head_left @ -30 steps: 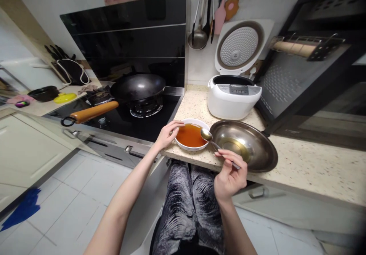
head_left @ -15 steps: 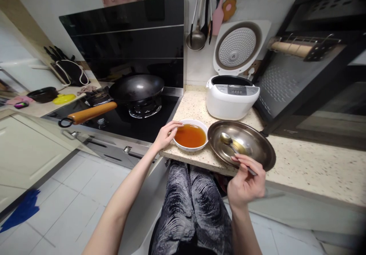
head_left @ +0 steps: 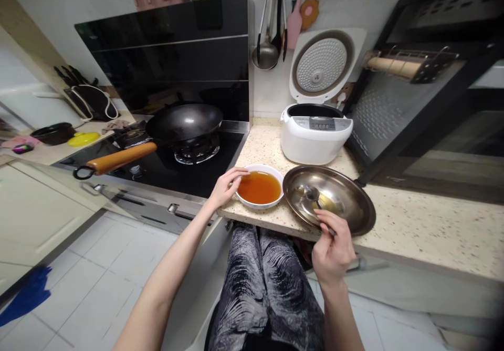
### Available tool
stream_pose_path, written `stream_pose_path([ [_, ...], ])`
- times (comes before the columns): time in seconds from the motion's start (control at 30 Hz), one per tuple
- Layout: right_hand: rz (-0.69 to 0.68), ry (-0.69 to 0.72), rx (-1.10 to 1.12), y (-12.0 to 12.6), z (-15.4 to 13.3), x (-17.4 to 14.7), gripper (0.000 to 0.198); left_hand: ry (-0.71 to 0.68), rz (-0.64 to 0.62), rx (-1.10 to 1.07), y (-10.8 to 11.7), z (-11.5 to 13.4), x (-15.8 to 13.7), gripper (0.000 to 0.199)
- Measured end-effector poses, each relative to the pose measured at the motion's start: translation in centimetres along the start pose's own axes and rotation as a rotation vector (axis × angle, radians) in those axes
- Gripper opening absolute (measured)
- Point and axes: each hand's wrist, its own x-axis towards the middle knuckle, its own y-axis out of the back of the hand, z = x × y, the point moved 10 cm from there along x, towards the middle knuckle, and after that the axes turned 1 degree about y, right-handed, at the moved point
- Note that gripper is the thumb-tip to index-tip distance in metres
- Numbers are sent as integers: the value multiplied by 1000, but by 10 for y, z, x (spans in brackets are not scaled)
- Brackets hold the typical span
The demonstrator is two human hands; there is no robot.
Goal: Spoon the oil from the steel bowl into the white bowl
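right hand point(head_left: 333, 246) pinching the handle of a metal spoon point(head_left: 317, 200), its bowl resting inside the upturned steel wok lid point(head_left: 350, 209) on the speckled counter point(head_left: 425, 230); left hand point(head_left: 225, 186), fingers curled, touching the rim of the white bowl of amber sauce point(head_left: 260, 188) just beside the lid

A speckled stone tabletop point(head_left: 413, 230) carries a white bowl point(head_left: 260, 202) of amber liquid near its front edge, a steel pan lid point(head_left: 346, 204) lying upturned just beside it on the right, and an open white rice cooker point(head_left: 315, 141) behind them by the wall
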Motion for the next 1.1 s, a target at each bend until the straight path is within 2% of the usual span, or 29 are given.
stream_pose_path([
  [0.17, -81, 50, -24, -5, -1, -1, 33, 11, 0, 8, 0, 0, 0, 36],
  [0.37, -106, 70, -37, -6, 1, -2, 34, 14, -5, 13, 0, 0, 0, 38],
  [0.47, -54, 44, -23, -2, 2, -1, 26, 12, -8, 13, -1, 1, 0, 37],
  [0.67, 145, -13, 106, 6, -8, 2, 18, 10, -2, 8, -1, 1, 0, 37],
  [0.77, 165, -37, 206, -3, -15, 1, 19, 14, -4, 4, -2, -2, -1, 37],
  [0.97, 23, -48, 314, -43, -31, -3, 22, 10, -3, 7, -2, -3, -1, 36],
  [1.1, -36, -96, 337, -62, -30, -8, 22, 19, 1, 0, -2, -2, -1, 35],
])
